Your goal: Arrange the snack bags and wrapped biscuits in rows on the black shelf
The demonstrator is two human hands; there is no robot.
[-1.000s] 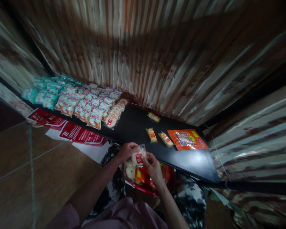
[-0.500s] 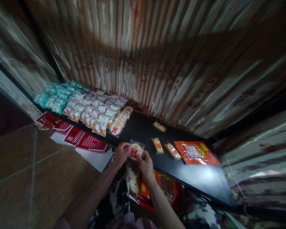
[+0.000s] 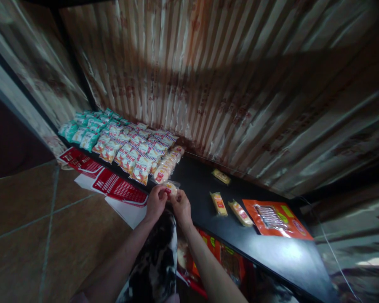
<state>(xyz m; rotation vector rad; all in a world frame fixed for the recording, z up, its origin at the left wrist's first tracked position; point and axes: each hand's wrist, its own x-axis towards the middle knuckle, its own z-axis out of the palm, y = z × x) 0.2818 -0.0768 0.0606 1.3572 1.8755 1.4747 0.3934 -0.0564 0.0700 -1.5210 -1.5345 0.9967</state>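
Note:
Between both hands is a round cracker in a clear wrapper [image 3: 170, 190], held at the shelf's front edge. My left hand [image 3: 156, 203] pinches its left side, and my right hand [image 3: 181, 206] grips its right side. Just beyond it, a row of similar wrapped round crackers [image 3: 169, 165] runs back along the black shelf [image 3: 196, 181]. Left of that row lie several white and orange snack packets [image 3: 139, 153]. Farther left are several teal packets [image 3: 88, 126].
Right on the shelf lie yellow wrapped bars [image 3: 219, 204] and an orange sausage-like pack [image 3: 278, 219]. Below the shelf, a red container holds more orange packs [image 3: 227, 259]. Red price cards [image 3: 118, 187] hang along the front edge. Corrugated patterned sheeting [image 3: 183, 84] stands behind.
Both hands have moved left and slightly up with the wrapped cracker, closer to the row of crackers. The camera view has shifted, so the shelf goods appear farther right.

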